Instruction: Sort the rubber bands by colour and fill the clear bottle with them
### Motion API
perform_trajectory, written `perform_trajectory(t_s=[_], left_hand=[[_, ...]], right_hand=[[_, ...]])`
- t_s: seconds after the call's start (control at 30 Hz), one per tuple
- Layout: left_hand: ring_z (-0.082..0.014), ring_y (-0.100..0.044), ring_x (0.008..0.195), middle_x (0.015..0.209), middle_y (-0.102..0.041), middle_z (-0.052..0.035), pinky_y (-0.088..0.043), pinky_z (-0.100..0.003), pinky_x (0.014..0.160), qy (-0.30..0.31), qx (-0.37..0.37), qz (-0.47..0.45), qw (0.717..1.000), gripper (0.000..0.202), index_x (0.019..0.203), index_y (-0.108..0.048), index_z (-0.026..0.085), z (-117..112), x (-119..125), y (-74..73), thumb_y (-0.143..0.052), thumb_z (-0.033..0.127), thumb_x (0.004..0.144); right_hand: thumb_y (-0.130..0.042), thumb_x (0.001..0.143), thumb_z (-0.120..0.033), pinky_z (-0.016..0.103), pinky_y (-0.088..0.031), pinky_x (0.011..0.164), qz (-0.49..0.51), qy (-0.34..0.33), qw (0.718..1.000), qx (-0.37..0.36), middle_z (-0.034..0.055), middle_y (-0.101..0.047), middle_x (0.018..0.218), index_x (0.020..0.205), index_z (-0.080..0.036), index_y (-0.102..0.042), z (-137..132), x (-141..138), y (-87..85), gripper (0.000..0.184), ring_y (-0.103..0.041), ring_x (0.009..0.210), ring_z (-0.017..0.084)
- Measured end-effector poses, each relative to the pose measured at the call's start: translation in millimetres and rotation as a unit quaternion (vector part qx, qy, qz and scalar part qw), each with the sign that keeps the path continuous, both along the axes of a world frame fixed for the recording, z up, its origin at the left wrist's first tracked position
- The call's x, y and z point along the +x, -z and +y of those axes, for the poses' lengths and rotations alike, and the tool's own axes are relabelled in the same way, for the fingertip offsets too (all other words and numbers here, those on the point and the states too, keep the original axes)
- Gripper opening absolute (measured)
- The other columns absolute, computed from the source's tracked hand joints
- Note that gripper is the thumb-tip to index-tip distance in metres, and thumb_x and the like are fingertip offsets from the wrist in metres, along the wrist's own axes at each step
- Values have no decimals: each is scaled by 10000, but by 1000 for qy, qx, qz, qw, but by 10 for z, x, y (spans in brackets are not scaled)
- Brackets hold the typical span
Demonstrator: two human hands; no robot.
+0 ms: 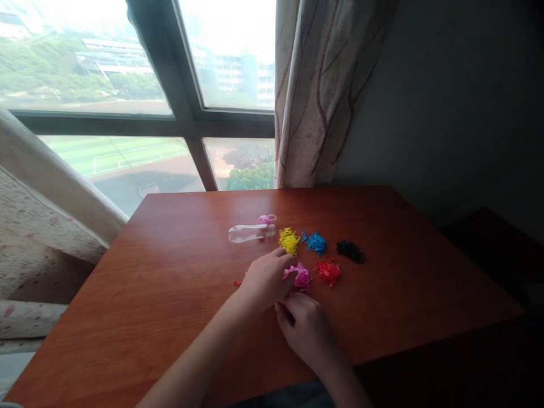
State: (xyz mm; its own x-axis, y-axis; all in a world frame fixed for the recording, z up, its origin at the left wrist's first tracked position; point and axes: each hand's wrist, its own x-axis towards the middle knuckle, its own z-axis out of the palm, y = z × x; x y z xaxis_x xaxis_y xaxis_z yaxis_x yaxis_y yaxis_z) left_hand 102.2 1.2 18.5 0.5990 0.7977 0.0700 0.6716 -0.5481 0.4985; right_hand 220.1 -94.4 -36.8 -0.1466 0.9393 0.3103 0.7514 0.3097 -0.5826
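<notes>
Pink rubber bands, partly covered by left hand, right hand curled, grips unclear

We see a smooth, faintly glossy wood-grain table, a clear plastic bottle near its far edge, rubbery-looking pink bands, and a matt cloth curtain.

Daylight from window upper left, glass blown out and hazy. Right half of frame dim, wall murky, lower right corner near black. Pale glare on table far edge. Wide-angle bend at edges, window bars curve. At centre pink bands soft, low detail, mild overall blur
</notes>
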Motion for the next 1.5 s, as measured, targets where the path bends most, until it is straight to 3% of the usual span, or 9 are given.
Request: perform_trajectory(t_s=[0.13,0.27,0.4,0.53,0.73,0.93,1.13,1.5], left_hand=[[-185,-648,821,985,-666,-37,-469,-268,703,-15,-1,-32,999,168,992,-686,237,-22,-225,-11,-568,257,875],[-151,-619,755,922,-668,-27,-448,-245,677,-70,-10,-64,995,155,942,-675,215,-64,-583,28,-529,234,895],[-135,-569,667,827,-648,-11,-434,-240,637,-115,-5,-67,991,139,918,-663,207,-150,-923,140,-532,252,899],[-134,-577,686,819,-638,-2,-442,-238,664,-143,1,-81,986,141,903,-642,208,-254,-1102,273,-509,253,917],[-151,-600,743,868,-647,-16,-448,-257,693,-169,6,-70,983,155,904,-638,213,-340,-1119,327,-497,274,924],[-162,-607,765,881,-646,-19,-447,-271,708,-166,-5,-53,985,172,897,-637,216,-343,-1109,322,-479,275,931],[-172,-618,792,902,-652,-19,-443,-275,712,-166,-5,-41,985,179,897,-638,226,-338,-1101,326,-472,286,931],[-180,-624,807,919,-643,-17,-442,-277,705,-164,-8,-19,986,195,915,-633,233,-343,-1119,321,-456,313,937]], right_hand=[[-494,908,-138,254,-424,696,21,-7,1000,-12,31,-703,797,899,-210,-658,1,-3,-53,180,-646,745,174],[-497,905,-132,261,-438,716,21,-7,999,-31,29,-709,819,930,-220,-661,-10,-7,-83,188,-649,756,176],[-504,896,-127,267,-438,723,11,1,999,-34,28,-715,838,932,-224,-659,-11,-16,-60,186,-653,767,182],[-505,904,-140,262,-420,699,-13,15,999,-28,21,-722,841,950,-229,-659,12,-61,-28,183,-658,757,179],[-562,892,-157,246,-355,605,-61,67,994,-55,-5,-713,739,982,-239,-669,138,-275,-54,162,-663,671,162],[-591,893,-167,257,-314,584,-80,98,989,-72,1,-743,815,1001,-248,-655,283,-482,-82,149,-683,704,177],[-574,895,-141,254,-303,591,-73,90,992,-53,-4,-707,741,832,-221,-627,273,-480,-49,115,-656,682,160],[-526,899,-165,237,-350,618,53,49,997,-25,-20,-643,691,846,-210,-615,127,-409,-38,113,-600,635,140]])
